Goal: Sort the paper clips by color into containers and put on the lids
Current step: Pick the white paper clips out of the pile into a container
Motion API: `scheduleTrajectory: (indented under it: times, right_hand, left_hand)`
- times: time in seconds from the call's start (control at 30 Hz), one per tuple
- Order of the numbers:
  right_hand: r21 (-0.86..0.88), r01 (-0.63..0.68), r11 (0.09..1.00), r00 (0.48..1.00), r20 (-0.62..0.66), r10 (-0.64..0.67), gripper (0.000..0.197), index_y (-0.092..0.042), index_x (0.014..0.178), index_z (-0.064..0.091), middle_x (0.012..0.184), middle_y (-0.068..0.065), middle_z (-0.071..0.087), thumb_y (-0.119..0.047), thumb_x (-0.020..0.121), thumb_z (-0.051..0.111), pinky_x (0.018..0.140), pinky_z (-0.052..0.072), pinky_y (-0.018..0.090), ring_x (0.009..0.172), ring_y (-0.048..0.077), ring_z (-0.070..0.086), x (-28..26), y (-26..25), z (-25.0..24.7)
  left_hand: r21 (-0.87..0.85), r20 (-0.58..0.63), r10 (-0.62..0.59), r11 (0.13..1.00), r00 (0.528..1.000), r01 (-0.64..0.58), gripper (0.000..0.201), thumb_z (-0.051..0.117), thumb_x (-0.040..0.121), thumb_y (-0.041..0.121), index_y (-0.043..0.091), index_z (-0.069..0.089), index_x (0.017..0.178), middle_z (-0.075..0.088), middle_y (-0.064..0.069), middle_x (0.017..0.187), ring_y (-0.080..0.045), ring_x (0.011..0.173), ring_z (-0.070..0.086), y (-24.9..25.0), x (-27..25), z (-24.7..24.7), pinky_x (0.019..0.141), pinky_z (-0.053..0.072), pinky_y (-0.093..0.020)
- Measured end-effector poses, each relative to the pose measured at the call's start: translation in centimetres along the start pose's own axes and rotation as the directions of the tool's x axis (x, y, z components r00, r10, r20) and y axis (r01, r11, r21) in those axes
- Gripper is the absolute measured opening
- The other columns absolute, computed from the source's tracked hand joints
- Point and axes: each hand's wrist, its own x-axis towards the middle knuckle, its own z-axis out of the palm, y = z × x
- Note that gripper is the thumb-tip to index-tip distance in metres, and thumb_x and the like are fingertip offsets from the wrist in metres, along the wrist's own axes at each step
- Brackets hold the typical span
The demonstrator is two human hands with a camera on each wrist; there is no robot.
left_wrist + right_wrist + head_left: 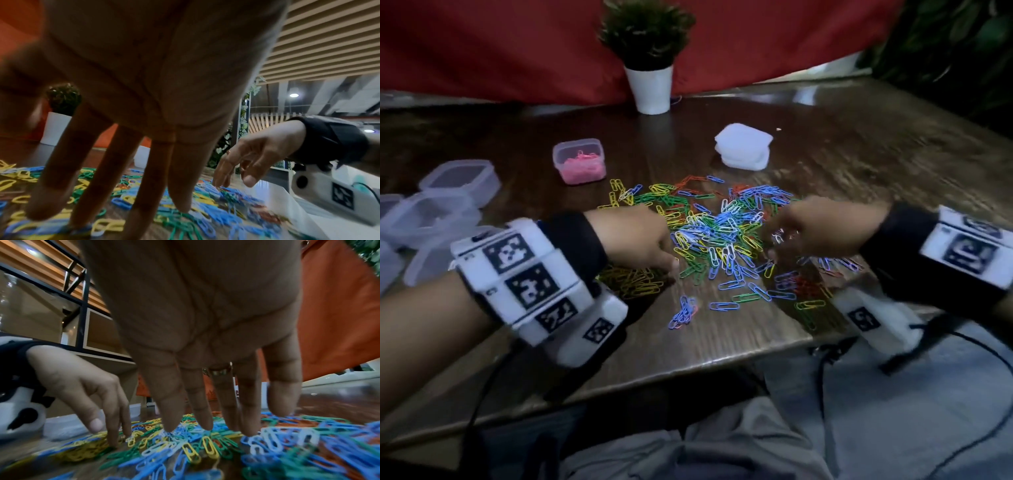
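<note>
A mixed pile of coloured paper clips (pixel 722 226) lies spread over the middle of the dark wooden table (pixel 859 144). My left hand (pixel 650 246) reaches in from the left, its straight fingers (pixel 115 186) touching down on yellow clips (pixel 633 281) gathered beside the pile. My right hand (pixel 808 233) comes in from the right with fingers (pixel 203 412) spread and pointing down onto the blue and white clips (pixel 273 443). Neither hand is seen gripping a clip. A small plastic container (pixel 579 165) behind the pile holds pink clips.
Several empty clear containers (pixel 448 202) stand at the left edge. A stack of white lids (pixel 743 145) sits behind the pile to the right. A potted plant (pixel 649 68) stands at the back before a red cloth. Loose blue clips (pixel 685 311) lie near the front edge.
</note>
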Motion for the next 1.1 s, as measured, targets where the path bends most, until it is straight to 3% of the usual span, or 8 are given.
scheduleTrajectory:
  times: [0.13,0.27,0.37,0.5,0.63,0.77,0.93,1.1]
  right_hand:
    - [0.043,0.090,0.995,0.991,-0.105,-0.085,0.030,-0.013,0.114,0.064,0.091,-0.002,0.060,-0.020,0.084,0.065,0.071,0.039,0.020,0.089,0.016,0.054,5.5,-2.2,-1.2]
    - [-0.053,0.166,0.985,0.985,-0.030,-0.168,0.024,-0.018,0.104,0.066,0.082,0.000,0.060,-0.020,0.080,0.069,0.051,0.033,0.017,0.082,0.014,0.049,9.7,-3.8,-1.6]
    - [-0.096,0.202,0.975,0.979,0.014,-0.201,0.045,-0.016,0.121,0.058,0.115,0.005,0.062,-0.020,0.078,0.072,0.065,0.036,0.020,0.094,0.018,0.053,11.0,-3.1,-1.5]
    - [-0.163,0.137,0.977,0.990,-0.017,-0.141,0.061,-0.013,0.132,0.048,0.125,0.008,0.057,-0.025,0.078,0.073,0.085,0.039,0.026,0.113,0.025,0.052,11.2,-1.6,-1.7]
    - [0.021,0.222,0.975,0.959,-0.188,-0.214,0.039,-0.011,0.113,0.060,0.100,0.004,0.055,-0.021,0.077,0.073,0.065,0.034,0.024,0.093,0.020,0.050,11.0,-2.1,-2.1]
    - [0.092,0.291,0.952,0.953,-0.116,-0.280,0.021,-0.015,0.096,0.069,0.086,-0.004,0.058,-0.023,0.077,0.072,0.060,0.037,0.019,0.083,0.012,0.051,11.2,-4.6,-1.4]
    - [-0.001,0.248,0.969,0.967,-0.067,-0.247,0.027,-0.011,0.101,0.069,0.086,0.001,0.060,-0.025,0.078,0.072,0.067,0.041,0.021,0.085,0.017,0.057,12.0,-6.6,0.1]
    - [0.049,0.192,0.980,0.981,0.017,-0.193,0.007,-0.007,0.085,0.066,0.070,0.000,0.053,-0.014,0.085,0.063,0.054,0.040,0.022,0.073,0.017,0.052,11.9,-6.1,-0.4]
  left_hand:
    - [-0.097,-0.225,-0.025,0.995,0.974,0.003,0.015,0.067,0.084,0.025,0.018,0.069,0.097,0.062,-0.003,0.091,-0.019,0.086,0.055,-0.1,4.0,-0.6,0.077,0.045,-0.028]
    - [-0.110,-0.224,0.013,0.993,0.975,-0.039,0.019,0.074,0.077,0.020,0.015,0.067,0.094,0.057,0.001,0.084,-0.017,0.087,0.054,-0.3,6.3,-0.8,0.070,0.036,-0.024]
    - [-0.086,-0.214,0.006,0.996,0.977,-0.025,0.018,0.076,0.074,0.018,0.015,0.069,0.091,0.058,0.001,0.082,-0.012,0.081,0.050,-1.4,6.4,-0.9,0.069,0.036,-0.023]
    - [-0.149,-0.232,0.002,0.988,0.973,-0.038,0.012,0.075,0.075,0.018,0.015,0.070,0.086,0.065,-0.001,0.083,-0.013,0.080,0.054,-3.5,5.9,-0.5,0.067,0.036,-0.023]
    - [-0.266,-0.245,0.010,0.961,0.969,-0.078,0.007,0.071,0.079,0.020,0.015,0.071,0.085,0.066,-0.001,0.083,-0.014,0.080,0.056,-5.1,5.3,-0.5,0.074,0.043,-0.028]
    - [-0.456,-0.216,0.017,0.882,0.976,-0.116,0.004,0.070,0.080,0.017,0.020,0.069,0.077,0.064,0.003,0.068,-0.002,0.057,0.050,-5.6,4.6,-0.4,0.056,0.040,-0.019]
    - [-0.553,-0.163,-0.063,0.832,0.985,-0.038,0.008,0.068,0.082,0.017,0.020,0.068,0.075,0.055,0.014,0.046,0.002,0.039,0.040,-6.2,4.1,0.3,0.040,0.035,-0.013]
    - [-0.570,-0.187,-0.114,0.821,0.976,-0.013,0.009,0.066,0.084,0.014,0.019,0.067,0.076,0.059,0.005,0.061,-0.004,0.052,0.048,-6.7,3.9,0.6,0.052,0.040,-0.020]
